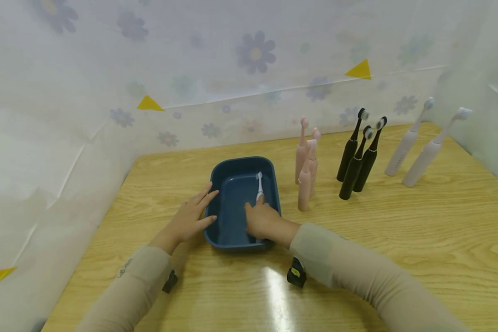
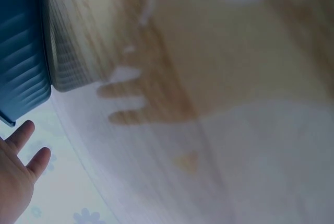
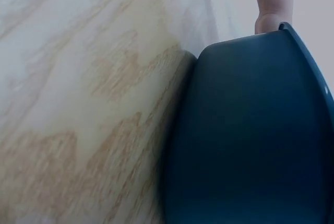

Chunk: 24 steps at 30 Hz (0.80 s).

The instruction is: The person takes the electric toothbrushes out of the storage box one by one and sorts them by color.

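Observation:
A blue rectangular bin [image 1: 241,248] stands on the table. Inside it, along its right side, lies a white electric toothbrush [image 1: 260,184], its brush head pointing away from me. My right hand [image 1: 265,221] reaches over the bin's near right corner and grips the toothbrush by its handle, most of which the hand hides. My left hand [image 1: 188,219] is at the bin's left rim, fingers spread and straight, fingertips over the edge. The left wrist view catches part of the left hand [image 2: 15,177] beside the bin's ribbed outer wall.
Right of the bin stand three pink electric toothbrushes [image 1: 304,184]. Further right are three black ones [image 1: 352,175] and two pale lilac ones [image 1: 423,161], all upright. A flower-patterned sheet [image 1: 216,55] hangs behind the wooden table [image 1: 157,180].

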Each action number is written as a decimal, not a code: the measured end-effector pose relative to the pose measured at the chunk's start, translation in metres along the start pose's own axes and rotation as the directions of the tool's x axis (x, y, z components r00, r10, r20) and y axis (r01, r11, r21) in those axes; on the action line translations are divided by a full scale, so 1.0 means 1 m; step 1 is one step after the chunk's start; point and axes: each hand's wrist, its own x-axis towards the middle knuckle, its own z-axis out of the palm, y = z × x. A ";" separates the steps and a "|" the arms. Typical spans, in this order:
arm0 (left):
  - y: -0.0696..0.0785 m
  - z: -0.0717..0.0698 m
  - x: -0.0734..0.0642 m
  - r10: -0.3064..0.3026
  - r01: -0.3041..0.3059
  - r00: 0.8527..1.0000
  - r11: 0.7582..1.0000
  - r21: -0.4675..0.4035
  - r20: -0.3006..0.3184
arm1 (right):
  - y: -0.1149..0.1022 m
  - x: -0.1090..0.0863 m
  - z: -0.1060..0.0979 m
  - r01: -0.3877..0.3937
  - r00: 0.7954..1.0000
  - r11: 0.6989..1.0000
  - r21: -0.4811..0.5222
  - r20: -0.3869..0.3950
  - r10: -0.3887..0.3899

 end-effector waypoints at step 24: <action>-0.002 0.002 -0.001 0.035 -0.035 0.998 0.999 -0.013 -0.054 | 0.005 0.013 0.001 0.030 0.996 0.986 0.165 -0.091 -0.015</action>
